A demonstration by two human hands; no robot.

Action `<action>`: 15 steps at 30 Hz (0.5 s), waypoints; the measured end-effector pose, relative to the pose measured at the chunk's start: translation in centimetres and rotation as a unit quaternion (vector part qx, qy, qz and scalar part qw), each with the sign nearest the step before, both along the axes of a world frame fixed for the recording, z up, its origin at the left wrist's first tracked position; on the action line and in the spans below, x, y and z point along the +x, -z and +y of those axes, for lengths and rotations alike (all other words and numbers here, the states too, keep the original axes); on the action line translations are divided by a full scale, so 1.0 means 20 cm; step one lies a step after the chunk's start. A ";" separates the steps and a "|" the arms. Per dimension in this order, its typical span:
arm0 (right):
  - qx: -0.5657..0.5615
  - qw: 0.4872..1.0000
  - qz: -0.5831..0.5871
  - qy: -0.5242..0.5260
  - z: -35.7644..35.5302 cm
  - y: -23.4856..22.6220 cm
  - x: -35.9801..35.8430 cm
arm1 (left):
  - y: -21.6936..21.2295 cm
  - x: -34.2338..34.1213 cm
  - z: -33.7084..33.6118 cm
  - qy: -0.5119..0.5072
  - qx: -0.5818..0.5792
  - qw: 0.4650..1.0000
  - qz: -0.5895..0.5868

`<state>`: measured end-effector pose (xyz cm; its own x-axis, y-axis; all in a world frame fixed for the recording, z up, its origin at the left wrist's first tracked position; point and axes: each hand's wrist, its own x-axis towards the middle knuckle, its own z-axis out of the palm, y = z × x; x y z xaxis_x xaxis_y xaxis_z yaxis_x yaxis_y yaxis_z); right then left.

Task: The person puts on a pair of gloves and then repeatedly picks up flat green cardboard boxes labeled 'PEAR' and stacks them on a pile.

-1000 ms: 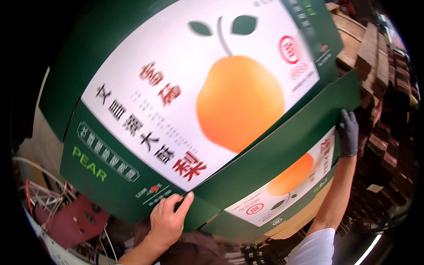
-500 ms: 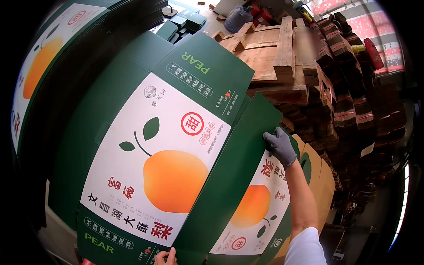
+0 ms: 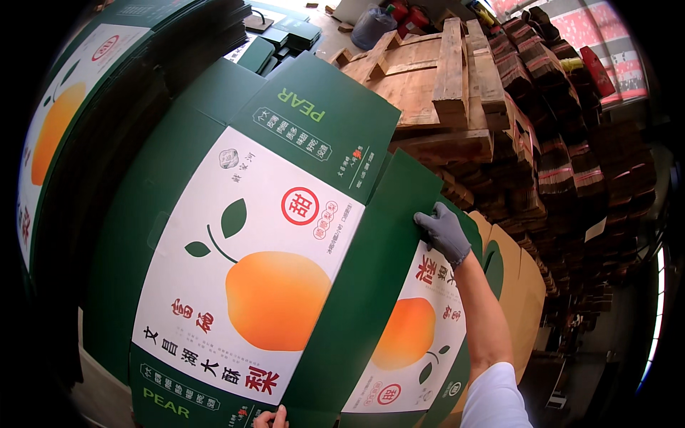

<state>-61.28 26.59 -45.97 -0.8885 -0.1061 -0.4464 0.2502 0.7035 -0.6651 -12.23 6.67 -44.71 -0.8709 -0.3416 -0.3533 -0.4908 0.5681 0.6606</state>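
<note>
A large flat carton blank [image 3: 335,285], green with white panels and printed orange pears, slants across the middle of the head view. My right hand [image 3: 444,233], in a grey glove, is closed at the carton's upper right edge, its thumb on the green face and the other fingers partly out of sight. At the bottom, my bare left hand [image 3: 271,418] shows only a few fingertips, curled over the carton's lower edge. The rest of that hand is hidden or out of the picture.
A tall stack of similar printed cartons [image 3: 61,121] stands at the left. Wooden pallets [image 3: 421,78] lie beyond the blank, beside bundled brown cardboard stacks [image 3: 564,157]. Brown cardboard [image 3: 524,285] is right of my forearm. A plastic bag [image 3: 372,28] sits at the back.
The whole view has shifted slightly, with the pallets and the carton's upper end now a little further left. Both hands stay at about the same places on the carton blank.
</note>
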 end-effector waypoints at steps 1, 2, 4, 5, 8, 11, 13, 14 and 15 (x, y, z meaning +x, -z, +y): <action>-0.001 1.000 -0.001 0.000 0.00 0.00 0.00 | 0.00 0.00 0.00 0.001 0.001 1.000 -0.001; 0.003 1.000 -0.004 -0.001 0.00 0.00 0.00 | 0.00 0.00 0.00 0.001 0.002 1.000 -0.002; 0.010 1.000 -0.009 -0.002 0.00 0.00 -0.01 | 0.00 0.00 0.00 0.001 0.004 1.000 -0.002; 0.005 1.000 -0.007 -0.001 0.00 0.00 0.00 | 0.00 0.00 0.00 0.000 0.005 1.000 -0.002; 0.003 1.000 -0.001 0.000 0.00 0.01 0.00 | 0.00 0.00 0.00 0.000 0.003 1.000 -0.001; 0.024 1.000 0.004 -0.007 0.00 0.02 -0.01 | 0.00 0.00 0.00 0.003 0.003 1.000 -0.007; 0.032 0.999 0.005 -0.010 -0.01 0.03 -0.01 | -0.02 -0.01 0.00 0.005 0.004 1.000 -0.015; 0.035 0.999 0.007 -0.012 -0.01 0.03 -0.01 | -0.03 -0.02 -0.01 0.006 0.006 1.000 -0.020; 0.038 0.999 0.010 -0.013 -0.01 0.03 -0.02 | -0.05 -0.03 -0.02 0.007 0.007 1.000 -0.025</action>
<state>-61.63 26.47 -46.65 -0.8947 -0.0965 -0.4361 0.2179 0.7579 -0.6149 -12.89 6.36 -43.75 -0.8571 -0.3237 -0.4007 -0.5148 0.5660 0.6439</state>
